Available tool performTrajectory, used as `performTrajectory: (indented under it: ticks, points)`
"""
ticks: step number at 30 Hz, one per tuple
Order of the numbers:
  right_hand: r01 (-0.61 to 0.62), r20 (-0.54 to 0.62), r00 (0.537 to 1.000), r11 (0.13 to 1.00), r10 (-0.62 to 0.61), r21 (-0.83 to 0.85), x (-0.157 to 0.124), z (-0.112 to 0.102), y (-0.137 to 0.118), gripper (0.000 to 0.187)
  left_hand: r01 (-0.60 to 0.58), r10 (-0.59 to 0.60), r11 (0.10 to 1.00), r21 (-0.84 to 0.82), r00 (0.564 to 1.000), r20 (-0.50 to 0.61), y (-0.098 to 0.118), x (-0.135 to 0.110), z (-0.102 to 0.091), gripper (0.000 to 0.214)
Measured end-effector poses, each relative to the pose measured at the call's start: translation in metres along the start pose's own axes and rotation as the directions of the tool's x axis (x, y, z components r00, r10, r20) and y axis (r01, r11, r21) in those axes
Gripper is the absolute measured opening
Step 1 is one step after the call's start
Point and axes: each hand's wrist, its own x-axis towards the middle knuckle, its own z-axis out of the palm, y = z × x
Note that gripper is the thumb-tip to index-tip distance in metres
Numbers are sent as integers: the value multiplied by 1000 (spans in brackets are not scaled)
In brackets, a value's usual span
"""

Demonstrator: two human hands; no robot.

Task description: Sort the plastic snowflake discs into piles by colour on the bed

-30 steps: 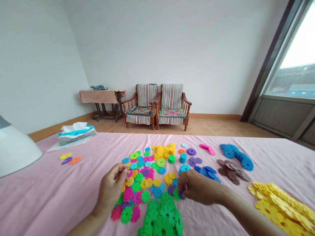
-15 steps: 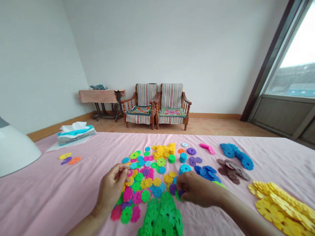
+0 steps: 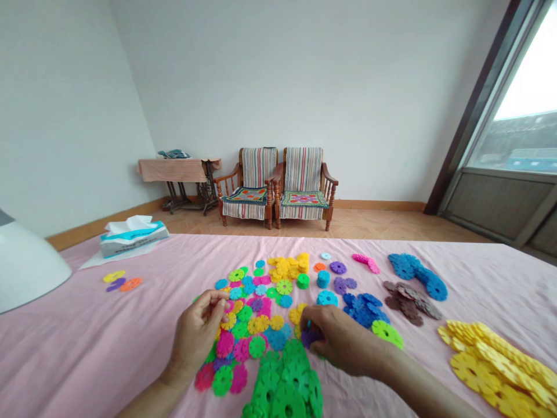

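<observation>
My left hand (image 3: 195, 334) is closed in a pinch at the left edge of a spread of notched, flower-shaped plastic discs. What its fingertips hold, if anything, is hidden. Pink discs (image 3: 225, 343) and yellow discs (image 3: 262, 323) lie right beside it. On the right of the spread, my right hand (image 3: 337, 338) bends over with its fingers closed on a purple disc (image 3: 310, 338), partly covered by them. Near its fingertips are yellow discs (image 3: 296, 314). A heap of large green discs (image 3: 289, 383) lies between the hands, closer to me.
Dark blue discs (image 3: 364, 307), a lime green disc (image 3: 387, 334), brown discs (image 3: 409, 302) and large yellow discs (image 3: 474, 371) lie to the right. A tissue pack (image 3: 133, 238) and a white rounded object (image 3: 30, 267) stand on the left of the pink cloth (image 3: 143, 337).
My right hand has shifted left, with a purple disc at its fingers, and more of the lime green disc shows behind it. My left hand stays in place.
</observation>
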Motion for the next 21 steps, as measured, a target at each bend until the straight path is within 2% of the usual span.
performTrajectory:
  ticks: [7,9,12,14,17,21]
  points:
    - [-4,-80,997,1000,4,5,-2,4,-1,23,-4,4,1000,-23,1000,5,-4,0,-1,27]
    - [-15,-87,996,1000,16,9,-4,-1,-2,20,-6,6,1000,-16,1000,10,-4,0,-2,27]
    - [-49,-123,991,998,54,45,-4,-20,5,11,-12,12,1000,-13,1000,12,-4,0,-2,26]
    - [-103,-191,975,992,117,77,0,-38,20,6,-18,18,1000,-19,1000,12,-4,0,-1,26]
    - [-199,-301,929,976,217,91,9,-61,55,7,-19,19,1000,-22,1000,12,-4,0,-1,26]
    - [-329,-384,858,939,340,97,19,-70,104,7,-13,14,1000,-17,1000,12,-5,0,-2,25]
